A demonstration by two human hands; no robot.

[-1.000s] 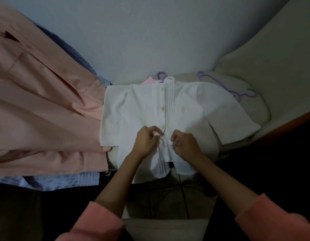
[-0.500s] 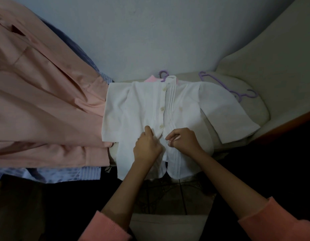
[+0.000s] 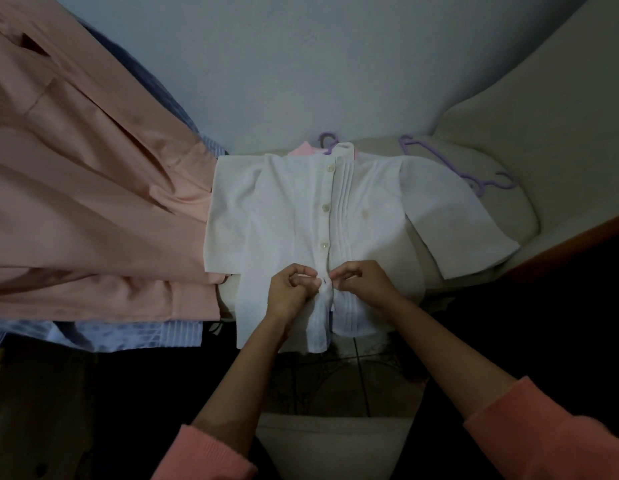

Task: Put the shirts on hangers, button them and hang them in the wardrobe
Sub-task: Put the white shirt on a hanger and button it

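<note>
Two hands pinching the white shirt's placket at a low button.

Three buttons (image 3: 324, 207) are fastened just beyond the hands on the white shirt (image 3: 287, 216), which lies flat, front up, collar away from the person. The left hand (image 3: 290, 292) and the right hand (image 3: 365, 280) sit close together, fingers curled, each pinching the fabric at the front edges. A purple hanger hook (image 3: 327, 139) pokes out at the collar. Beyond the right hand lies a spare purple hanger (image 3: 474, 173); left of the left hand, a pink shirt (image 3: 93, 202) over a blue striped one (image 3: 128, 334).
</note>
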